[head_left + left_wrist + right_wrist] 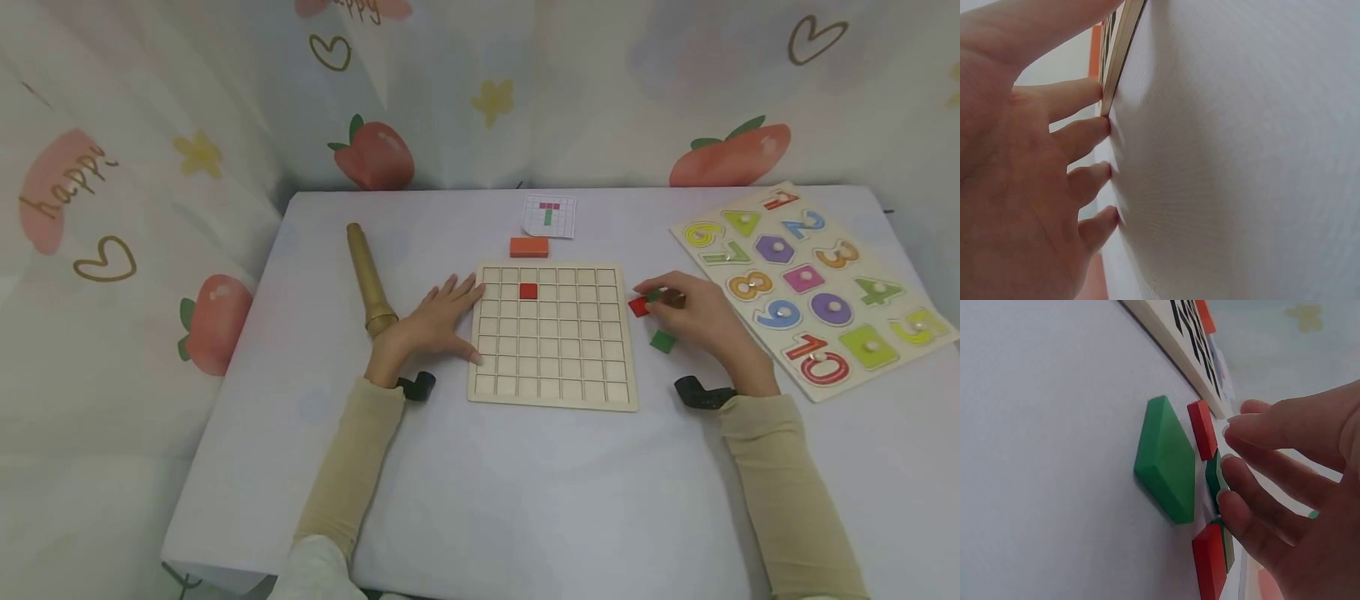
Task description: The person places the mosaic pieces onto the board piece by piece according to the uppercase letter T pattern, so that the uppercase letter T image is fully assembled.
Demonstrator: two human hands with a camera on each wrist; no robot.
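Observation:
A pale wooden grid board lies on the white table with one red square tile in a cell near its top. My left hand rests at its left edge, fingers spread, thumb and index fingertip touching the side. My right hand is over a small group of tiles right of the board, fingers loosely bent. In the right wrist view its fingertips are right at a dark green tile. Around that lie a red tile, another red tile and a nearer green tile.
Behind the board sit an orange-red block and a paper card showing a coloured T on a grid. At right lies a number-and-shape puzzle board. A tan stick-like piece lies left, partly behind my left wrist.

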